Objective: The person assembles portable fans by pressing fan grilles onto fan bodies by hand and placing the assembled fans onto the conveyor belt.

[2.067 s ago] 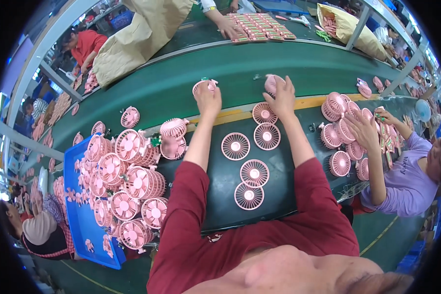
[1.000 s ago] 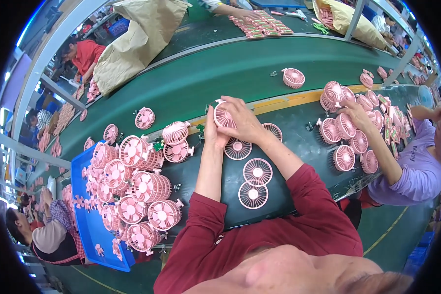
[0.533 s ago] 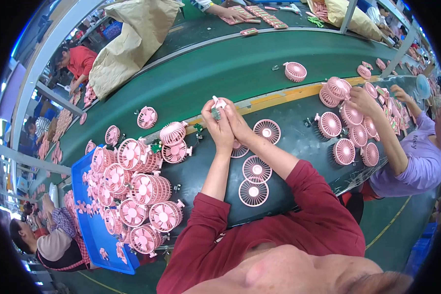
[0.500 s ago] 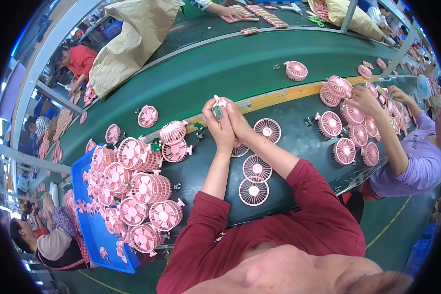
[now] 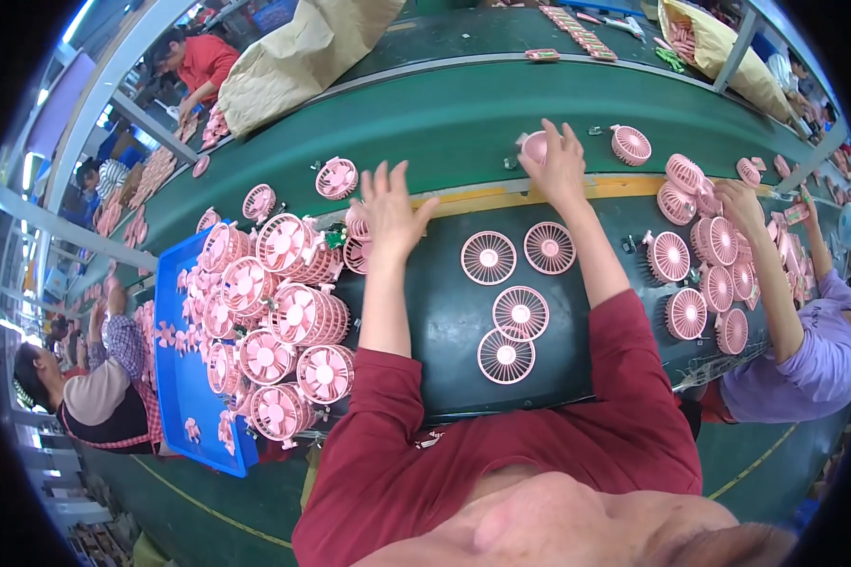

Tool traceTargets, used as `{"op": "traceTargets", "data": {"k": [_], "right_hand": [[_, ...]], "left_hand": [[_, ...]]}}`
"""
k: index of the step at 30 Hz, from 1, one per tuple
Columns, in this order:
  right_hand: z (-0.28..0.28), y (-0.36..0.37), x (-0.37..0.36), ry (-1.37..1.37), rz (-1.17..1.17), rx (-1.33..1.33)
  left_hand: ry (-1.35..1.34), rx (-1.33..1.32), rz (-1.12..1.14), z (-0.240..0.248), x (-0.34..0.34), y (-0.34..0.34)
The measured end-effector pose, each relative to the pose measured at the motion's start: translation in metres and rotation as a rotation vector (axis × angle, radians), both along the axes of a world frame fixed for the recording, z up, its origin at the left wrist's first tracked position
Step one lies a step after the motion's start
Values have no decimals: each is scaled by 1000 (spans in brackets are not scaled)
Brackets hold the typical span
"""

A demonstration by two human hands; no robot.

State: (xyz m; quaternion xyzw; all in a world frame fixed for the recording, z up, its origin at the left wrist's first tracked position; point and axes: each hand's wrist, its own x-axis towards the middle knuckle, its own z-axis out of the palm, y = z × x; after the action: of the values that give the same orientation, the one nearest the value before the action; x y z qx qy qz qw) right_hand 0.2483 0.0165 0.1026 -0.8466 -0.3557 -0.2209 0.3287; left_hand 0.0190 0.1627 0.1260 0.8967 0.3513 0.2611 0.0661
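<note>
My left hand [image 5: 393, 214] is raised with its fingers spread and nothing in it, beside pink fan housings [image 5: 357, 253] at the pile's right edge. Farther out, over the green belt, my right hand [image 5: 560, 168] has its thumb and fingers about a small pink fan head [image 5: 535, 146]. That piece is blurred and partly hidden by the fingers; a small circuit board [image 5: 511, 163] shows at its left. Between my forearms, several round pink fan grilles [image 5: 489, 257] lie flat on the dark table [image 5: 444, 354], two of them overlapping.
Stacked pink fan housings [image 5: 298, 315] crowd the left, beside a blue tray [image 5: 239, 465] holding pink fan blades. On the green belt [image 5: 463, 113] sits another fan head [image 5: 631, 145]. A co-worker [image 5: 775, 350] handles pink parts at right. A paper sack [image 5: 298, 71] stands far left.
My hands, earlier together around a pink piece with a green circuit board, have parted. The left moved left and opened; the right reached right over the belt with a fan head. The view shifted.
</note>
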Motion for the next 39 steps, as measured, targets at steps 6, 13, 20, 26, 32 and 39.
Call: {"op": "traceTargets", "data": {"k": [6,13,20,26,32,39], "right_hand": [[6,-43,-88,208,783,-342],[6,-41,-93,329,951,-289],[15,-3,-76,1294,966,563],[13,9,-99,635,625,280],[8,11,-105,-38,736,137],[-18,22,-109,501,878,257]], "left_hand": [[357,-234,89,-3,-27,38],[-316,-383,-22,-3,-10,48],[-1025,-1961,-465,-16,26,-10],[-1092,-1983,-425,-38,31,-32],[-1106,-1998,-366,-41,31,-31],[-1251,-1326,-282,-37,44,-61]]}}
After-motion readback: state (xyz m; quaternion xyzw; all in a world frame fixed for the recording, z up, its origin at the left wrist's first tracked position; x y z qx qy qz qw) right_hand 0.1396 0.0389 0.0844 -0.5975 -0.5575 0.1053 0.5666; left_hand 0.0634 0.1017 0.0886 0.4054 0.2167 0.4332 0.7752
